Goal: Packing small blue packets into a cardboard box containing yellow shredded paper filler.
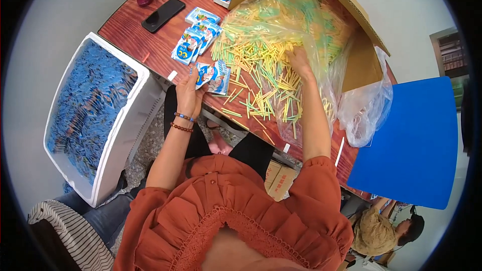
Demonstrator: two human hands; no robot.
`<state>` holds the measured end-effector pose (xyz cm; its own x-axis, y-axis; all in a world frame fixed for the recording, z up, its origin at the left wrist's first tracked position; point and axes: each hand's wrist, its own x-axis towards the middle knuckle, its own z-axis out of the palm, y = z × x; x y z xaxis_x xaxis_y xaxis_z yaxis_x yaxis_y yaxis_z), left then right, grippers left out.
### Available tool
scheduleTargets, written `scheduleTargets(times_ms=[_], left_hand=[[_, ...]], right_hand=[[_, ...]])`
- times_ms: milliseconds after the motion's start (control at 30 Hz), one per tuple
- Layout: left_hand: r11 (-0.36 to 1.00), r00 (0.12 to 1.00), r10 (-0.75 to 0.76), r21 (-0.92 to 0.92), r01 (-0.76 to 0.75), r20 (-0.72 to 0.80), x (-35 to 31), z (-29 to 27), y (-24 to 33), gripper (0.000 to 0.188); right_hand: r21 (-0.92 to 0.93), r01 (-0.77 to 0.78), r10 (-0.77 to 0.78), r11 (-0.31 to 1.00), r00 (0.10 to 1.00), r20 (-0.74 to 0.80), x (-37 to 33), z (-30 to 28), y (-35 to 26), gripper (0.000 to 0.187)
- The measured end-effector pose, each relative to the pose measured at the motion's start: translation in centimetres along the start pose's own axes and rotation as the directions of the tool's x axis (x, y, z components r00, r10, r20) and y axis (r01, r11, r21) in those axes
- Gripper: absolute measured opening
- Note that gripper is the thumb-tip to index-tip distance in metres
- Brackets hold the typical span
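Blue packets [217, 77] — pinched in your left hand [188, 93]
Right hand [300, 64] curled among sticks [266, 73], hold partly hidden, unclear — bare table [125, 26] beside phone [163, 15].

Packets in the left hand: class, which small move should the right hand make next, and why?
Probably, the right hand should gather a few sticks and bring them to the packets. Its fingertips are at the loose yellow and green pile, while the left hand holds the packets close by.
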<state>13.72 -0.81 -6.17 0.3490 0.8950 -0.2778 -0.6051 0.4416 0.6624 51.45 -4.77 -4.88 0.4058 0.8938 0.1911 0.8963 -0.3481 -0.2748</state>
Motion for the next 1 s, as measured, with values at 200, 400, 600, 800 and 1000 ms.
scheduleTargets(times_ms=[200,400,600,800,1000], left_hand=[[1.000,1.000,-0.008,-0.011,0.008,-0.001,-0.3,-0.4,-0.2,0.025],[0.997,0.997,-0.034,-0.074,0.039,0.071,-0.1,0.9,-1.1,0.025],[0.992,0.993,0.004,-0.126,0.010,0.114,-0.1,2.1,-1.6,0.024],[0.986,0.993,0.088,-0.150,-0.076,0.075,-0.5,2.7,-1.4,0.023],[0.976,0.992,0.125,-0.184,-0.120,0.018,-1.2,3.6,-0.7,0.025]], right_hand=[[0.759,-0.282,0.160,0.587,0.959,0.233,-2.6,-2.5,-3.4,0.027],[0.926,-0.343,0.091,0.155,0.939,0.332,-4.7,-2.7,-9.1,0.023],[0.926,0.117,0.176,-0.359,0.983,-0.056,-8.3,-4.2,-20.5,0.023],[0.886,0.323,0.258,-0.332,0.935,-0.244,-9.1,-2.6,-26.4,0.032],[0.947,0.287,0.399,-0.143,0.893,-0.210,-9.5,-1.0,-27.8,0.028]])
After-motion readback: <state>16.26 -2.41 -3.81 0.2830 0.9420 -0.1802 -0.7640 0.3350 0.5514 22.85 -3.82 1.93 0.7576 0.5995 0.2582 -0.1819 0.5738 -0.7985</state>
